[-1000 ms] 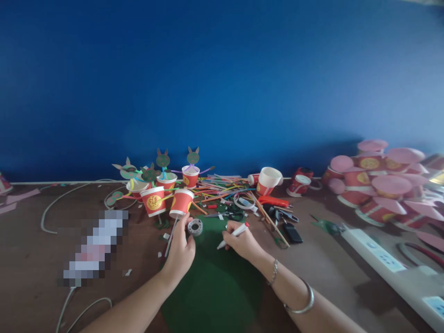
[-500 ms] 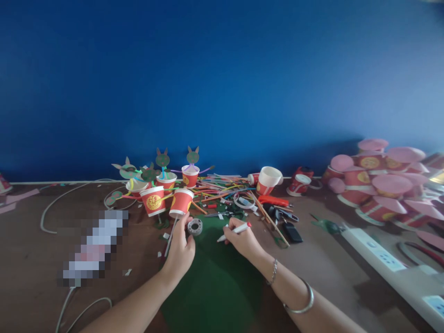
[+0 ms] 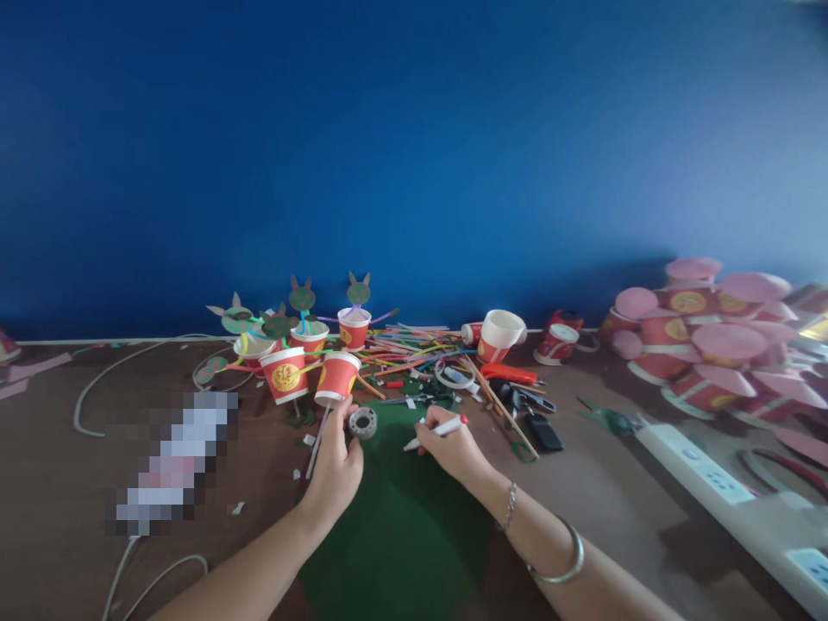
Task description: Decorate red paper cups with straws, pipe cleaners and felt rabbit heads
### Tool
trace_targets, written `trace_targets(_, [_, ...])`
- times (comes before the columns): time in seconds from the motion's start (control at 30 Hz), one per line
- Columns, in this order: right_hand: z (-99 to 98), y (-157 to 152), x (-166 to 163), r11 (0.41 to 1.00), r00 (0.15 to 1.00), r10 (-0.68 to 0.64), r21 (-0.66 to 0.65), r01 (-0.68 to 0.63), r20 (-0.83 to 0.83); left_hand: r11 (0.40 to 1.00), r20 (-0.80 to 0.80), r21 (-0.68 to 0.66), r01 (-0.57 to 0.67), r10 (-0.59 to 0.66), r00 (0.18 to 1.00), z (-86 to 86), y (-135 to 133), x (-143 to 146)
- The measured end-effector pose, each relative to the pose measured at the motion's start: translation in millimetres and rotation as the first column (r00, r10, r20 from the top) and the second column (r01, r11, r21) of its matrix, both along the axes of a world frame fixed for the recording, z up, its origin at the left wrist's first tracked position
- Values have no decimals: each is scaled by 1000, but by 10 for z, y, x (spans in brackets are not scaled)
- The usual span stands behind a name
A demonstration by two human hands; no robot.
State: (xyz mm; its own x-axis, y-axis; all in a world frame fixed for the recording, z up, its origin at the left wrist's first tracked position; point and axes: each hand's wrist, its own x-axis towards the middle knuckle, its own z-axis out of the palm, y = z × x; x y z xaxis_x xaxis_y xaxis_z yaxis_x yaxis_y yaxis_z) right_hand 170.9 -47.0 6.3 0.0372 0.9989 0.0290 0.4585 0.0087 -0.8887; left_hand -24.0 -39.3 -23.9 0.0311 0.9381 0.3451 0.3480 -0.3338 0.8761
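A white marker with a red end sits in my right hand, fingers closed around it. Its tip points left, low over a large green sheet of paper. My left hand lies at the sheet's left edge, fingers stretched forward and thumb apart. Those fingertips reach the lower edge of a tilted red paper cup; whether they touch it I cannot tell. Beside the left hand is a grey roll of tape. A pale straw runs partly behind that hand.
Red cups with animal-head cutouts stand at back left. Behind the sheet lie coloured straws, scissors and an orange-handled tool. Pink-topped cups are piled right, near a white power strip. Cables cross the left side.
The view has shifted very slightly. Both hands stay in nearly the same place, the marker still in my right hand.
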Motion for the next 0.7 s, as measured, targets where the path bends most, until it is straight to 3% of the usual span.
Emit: trace_targets(0.7, [-24, 14, 6, 1000, 1000, -11, -1, 11, -18, 1000, 17, 23, -1, 0, 1000, -27, 3, -5])
